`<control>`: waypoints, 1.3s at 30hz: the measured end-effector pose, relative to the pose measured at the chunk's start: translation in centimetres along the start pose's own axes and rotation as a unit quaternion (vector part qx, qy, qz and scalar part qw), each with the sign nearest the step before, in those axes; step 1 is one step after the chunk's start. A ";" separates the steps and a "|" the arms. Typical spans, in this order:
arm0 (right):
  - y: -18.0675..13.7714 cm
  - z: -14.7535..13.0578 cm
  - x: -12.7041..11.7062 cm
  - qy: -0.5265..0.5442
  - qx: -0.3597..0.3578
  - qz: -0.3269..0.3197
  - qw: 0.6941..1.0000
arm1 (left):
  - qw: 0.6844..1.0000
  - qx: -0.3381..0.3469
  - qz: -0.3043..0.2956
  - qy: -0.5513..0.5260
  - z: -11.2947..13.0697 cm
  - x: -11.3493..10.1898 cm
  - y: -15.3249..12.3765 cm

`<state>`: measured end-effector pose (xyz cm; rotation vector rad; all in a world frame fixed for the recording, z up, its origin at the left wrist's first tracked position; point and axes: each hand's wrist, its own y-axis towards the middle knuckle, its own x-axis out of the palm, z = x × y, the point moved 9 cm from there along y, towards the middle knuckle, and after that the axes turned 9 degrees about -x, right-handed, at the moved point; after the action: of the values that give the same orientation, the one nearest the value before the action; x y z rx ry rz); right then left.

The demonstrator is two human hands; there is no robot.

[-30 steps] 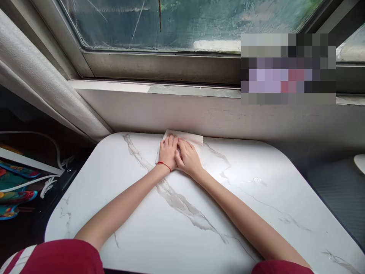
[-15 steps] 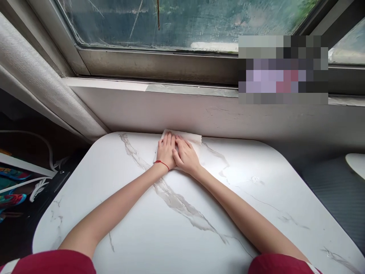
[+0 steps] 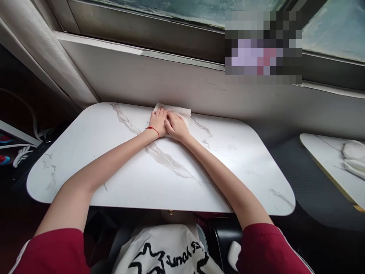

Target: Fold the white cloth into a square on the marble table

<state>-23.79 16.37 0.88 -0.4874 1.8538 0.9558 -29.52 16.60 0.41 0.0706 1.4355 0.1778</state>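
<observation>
A thin white wipe [image 3: 181, 110] lies near the back edge of the white marbled table [image 3: 125, 179]. My left hand [image 3: 158, 121], with a red string at the wrist, rests flat on the wipe, fingers stretched forward. Pressed against its right side is my right hand [image 3: 177, 126], palm down on the same wipe, its fingers slightly bent and its thumb against the left hand. The hands cover the middle of the wipe, so only its far edge and right corner show.
Behind the table rise a low wall and a window frame [image 3: 137, 26]. A pale curtain [image 3: 54, 49] hangs at left, above white cables [image 3: 23, 154]. At right, a second marbled tabletop [image 3: 322, 146] bears a crumpled white cloth [image 3: 355, 154]. A printed white bag or cloth [image 3: 168, 251] shows below.
The view has tilted down and back, bringing the table's near edge and the second tabletop into sight. Both hands stay together on the wipe at about the same place on the table.
</observation>
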 end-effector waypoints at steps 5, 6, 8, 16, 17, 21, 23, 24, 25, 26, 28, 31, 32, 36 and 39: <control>-4.7 -0.8 -1.6 0.007 0.003 0.030 1.000 | 0.998 0.038 -0.026 0.034 2.9 0.0 -3.5; -6.2 -1.2 -2.2 0.004 0.001 0.035 0.999 | 0.998 0.046 -0.033 0.039 3.8 0.1 -4.5; -9.7 -2.2 -3.6 -0.001 -0.005 0.039 0.999 | 0.996 0.071 -0.043 0.040 5.9 0.4 -7.0; -23.6 -7.4 -8.9 -0.054 -0.015 0.027 0.998 | 0.966 0.257 -0.030 -0.028 13.5 0.5 -18.3; -24.6 -7.7 -9.1 -0.067 -0.024 0.017 0.997 | 0.960 0.275 -0.029 -0.030 14.1 0.4 -19.1; -25.7 -6.9 -9.4 -0.088 -0.027 -0.022 0.996 | 0.948 0.314 -0.036 -0.027 15.8 0.4 -18.9; -25.1 -5.2 -9.4 -0.083 -0.011 -0.037 0.996 | 0.949 0.312 -0.039 -0.025 16.5 0.7 -17.1; -24.6 -4.1 -9.4 -0.080 0.001 -0.041 0.996 | 0.950 0.309 -0.039 -0.025 16.9 1.0 -16.0; -24.0 -2.8 -9.4 -0.077 0.014 -0.042 0.996 | 0.950 0.308 -0.039 -0.026 17.4 1.2 -14.6; -23.3 -1.3 -9.4 -0.075 0.028 -0.041 0.996 | 0.951 0.306 -0.037 -0.027 17.8 1.5 -13.2; -21.9 1.8 -9.3 -0.067 0.055 -0.035 0.996 | 0.952 0.303 -0.033 -0.032 18.7 1.9 -10.2; -19.5 6.4 -9.1 -0.048 0.086 -0.028 0.995 | 0.957 0.287 -0.030 -0.040 19.8 2.5 -6.0; -18.7 7.8 -9.1 -0.040 0.092 -0.030 0.995 | 0.959 0.277 -0.028 -0.043 20.0 2.6 -4.7; -16.1 12.1 -9.0 -0.028 0.105 -0.039 0.993 | 0.968 0.243 -0.019 -0.051 20.8 3.1 -0.9; -14.6 14.0 -8.9 -0.026 0.107 -0.044 0.993 | 0.971 0.233 -0.010 -0.062 21.3 3.3 1.1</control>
<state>-1.73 17.79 -0.46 -0.4053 1.8460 0.6947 -8.15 19.44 0.23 0.4439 1.3279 -0.1815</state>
